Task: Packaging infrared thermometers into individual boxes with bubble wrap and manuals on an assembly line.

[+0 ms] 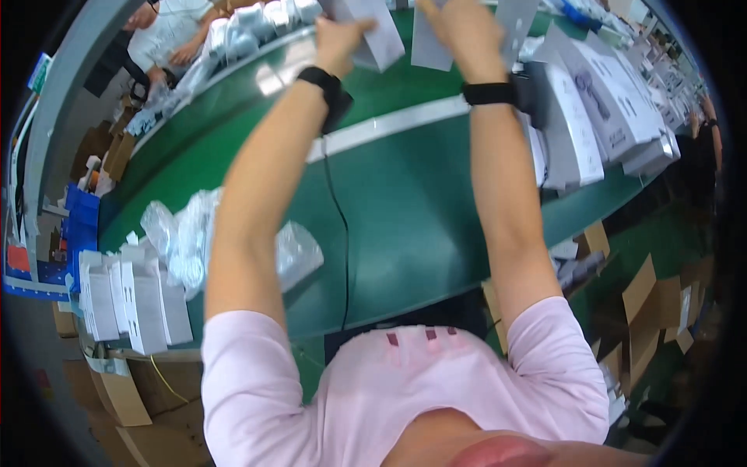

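Both my arms stretch forward over the green work table, and the hands are at the upper edge of the picture. My left hand (339,45) is closed on the side of a white box (377,37), its thumb lying across the top. My right hand (471,37) grips a second white box (429,43) standing just right of the first; its fingertips are partly cut off by the picture's edge. Another pale box panel (515,27) stands beside the right hand. Each wrist wears a dark strap with a black module.
White printed boxes (574,117) stand in rows at the right. Bagged items (191,241) and several white boxes (144,300) lie at the left. A black cable (339,210) crosses the green table (412,218). Across it sits a co-worker (167,39) beside wrapped items. Open cartons (642,311) stand lower right.
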`<state>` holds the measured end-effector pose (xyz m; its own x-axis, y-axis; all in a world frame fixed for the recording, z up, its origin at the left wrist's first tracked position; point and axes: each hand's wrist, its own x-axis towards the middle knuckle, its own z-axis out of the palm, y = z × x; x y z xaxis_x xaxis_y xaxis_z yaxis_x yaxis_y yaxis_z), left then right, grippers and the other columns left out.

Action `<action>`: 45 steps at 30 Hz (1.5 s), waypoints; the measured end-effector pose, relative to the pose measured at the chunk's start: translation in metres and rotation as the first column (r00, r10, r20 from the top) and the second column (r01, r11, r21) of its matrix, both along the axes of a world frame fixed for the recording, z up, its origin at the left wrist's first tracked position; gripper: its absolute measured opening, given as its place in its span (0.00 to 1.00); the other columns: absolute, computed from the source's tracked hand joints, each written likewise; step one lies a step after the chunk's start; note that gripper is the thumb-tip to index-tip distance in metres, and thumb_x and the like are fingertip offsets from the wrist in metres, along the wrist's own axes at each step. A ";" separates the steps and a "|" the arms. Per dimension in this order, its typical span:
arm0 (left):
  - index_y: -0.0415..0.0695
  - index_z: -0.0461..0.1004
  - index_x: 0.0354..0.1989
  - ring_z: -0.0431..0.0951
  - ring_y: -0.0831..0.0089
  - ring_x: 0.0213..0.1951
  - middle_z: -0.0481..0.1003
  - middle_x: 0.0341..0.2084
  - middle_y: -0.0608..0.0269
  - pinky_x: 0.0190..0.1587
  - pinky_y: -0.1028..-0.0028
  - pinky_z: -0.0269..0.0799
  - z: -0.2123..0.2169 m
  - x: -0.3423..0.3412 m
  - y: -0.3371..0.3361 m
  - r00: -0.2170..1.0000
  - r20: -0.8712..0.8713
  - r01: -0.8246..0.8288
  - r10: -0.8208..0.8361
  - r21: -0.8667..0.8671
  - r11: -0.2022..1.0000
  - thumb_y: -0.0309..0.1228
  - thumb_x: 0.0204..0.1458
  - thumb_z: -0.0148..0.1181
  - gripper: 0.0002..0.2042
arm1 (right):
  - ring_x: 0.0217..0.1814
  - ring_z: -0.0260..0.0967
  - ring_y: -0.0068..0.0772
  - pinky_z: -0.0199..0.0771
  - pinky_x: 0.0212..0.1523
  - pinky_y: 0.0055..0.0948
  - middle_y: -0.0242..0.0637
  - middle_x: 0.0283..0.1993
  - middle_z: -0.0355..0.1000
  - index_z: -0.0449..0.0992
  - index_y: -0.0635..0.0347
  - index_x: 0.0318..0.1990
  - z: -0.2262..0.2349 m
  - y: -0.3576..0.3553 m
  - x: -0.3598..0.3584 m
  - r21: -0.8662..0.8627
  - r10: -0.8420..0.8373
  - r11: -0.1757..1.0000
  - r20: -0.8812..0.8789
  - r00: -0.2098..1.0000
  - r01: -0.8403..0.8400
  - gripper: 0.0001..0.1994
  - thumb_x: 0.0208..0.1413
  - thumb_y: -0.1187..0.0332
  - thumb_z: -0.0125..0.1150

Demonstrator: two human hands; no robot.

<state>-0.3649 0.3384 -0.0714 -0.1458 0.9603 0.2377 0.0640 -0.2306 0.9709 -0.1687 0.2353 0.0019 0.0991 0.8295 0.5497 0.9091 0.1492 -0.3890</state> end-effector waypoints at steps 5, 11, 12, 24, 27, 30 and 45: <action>0.43 0.72 0.52 0.76 0.66 0.44 0.73 0.47 0.55 0.41 0.64 0.73 0.095 -0.005 -0.147 0.943 -0.047 0.286 -0.330 -0.396 0.873 0.46 0.53 0.59 0.23 | 0.38 0.76 0.53 0.75 0.39 0.44 0.54 0.33 0.77 0.81 0.65 0.32 0.045 -0.106 0.014 -0.171 -0.012 0.984 0.219 0.976 0.050 0.26 0.47 0.45 0.59; 0.36 0.66 0.57 0.77 0.64 0.49 0.75 0.49 0.54 0.54 0.63 0.74 0.013 -0.007 -0.256 0.714 0.557 0.698 -0.424 -0.613 0.370 0.48 0.57 0.58 0.29 | 0.34 0.77 0.53 0.77 0.37 0.46 0.50 0.29 0.77 0.81 0.60 0.24 -0.090 -0.032 0.086 -0.229 0.092 0.972 0.585 0.805 0.056 0.13 0.40 0.58 0.63; 0.39 0.69 0.56 0.77 0.66 0.50 0.75 0.51 0.57 0.56 0.63 0.73 0.014 -0.002 -0.272 0.784 0.518 0.620 -0.343 -0.689 0.376 0.48 0.57 0.57 0.27 | 0.34 0.76 0.55 0.77 0.37 0.48 0.50 0.29 0.77 0.81 0.60 0.23 -0.101 -0.028 0.097 -0.145 0.099 0.989 0.572 0.814 -0.018 0.11 0.39 0.61 0.63; 0.40 0.65 0.58 0.78 0.65 0.49 0.72 0.53 0.53 0.52 0.65 0.78 0.027 -0.011 -0.327 0.766 0.576 0.632 -0.286 -0.592 0.499 0.43 0.66 0.43 0.21 | 0.33 0.73 0.37 0.74 0.30 0.28 0.48 0.37 0.74 0.67 0.68 0.59 0.037 -0.252 0.009 0.061 0.832 0.440 0.348 0.433 -0.896 0.36 0.51 0.46 0.64; 0.41 0.67 0.57 0.79 0.65 0.48 0.75 0.49 0.57 0.52 0.65 0.77 0.048 -0.012 -0.351 0.734 0.617 0.661 -0.284 -0.556 0.503 0.46 0.64 0.44 0.22 | 0.49 0.72 0.51 0.73 0.45 0.41 0.48 0.49 0.72 0.68 0.60 0.59 0.026 -0.283 0.013 -0.050 0.769 0.600 0.314 0.557 -0.799 0.42 0.30 0.60 0.76; 0.39 0.65 0.60 0.77 0.62 0.50 0.74 0.48 0.54 0.54 0.61 0.74 0.061 -0.051 -0.364 0.656 0.555 0.751 -0.512 -0.412 0.516 0.54 0.60 0.48 0.30 | 0.54 0.72 0.49 0.73 0.52 0.36 0.45 0.53 0.72 0.67 0.61 0.58 0.015 -0.303 0.026 0.110 0.708 0.638 0.305 0.637 -0.762 0.44 0.22 0.75 0.77; 0.39 0.74 0.44 0.75 0.51 0.41 0.74 0.35 0.48 0.45 0.60 0.71 -0.007 -0.132 -0.399 0.290 -0.951 0.083 -0.112 -0.091 0.992 0.34 0.36 0.69 0.24 | 0.63 0.61 0.50 0.61 0.62 0.37 0.51 0.64 0.62 0.59 0.64 0.65 -0.087 -0.269 -0.024 0.279 0.408 0.863 0.106 0.907 -0.421 0.43 0.42 0.62 0.76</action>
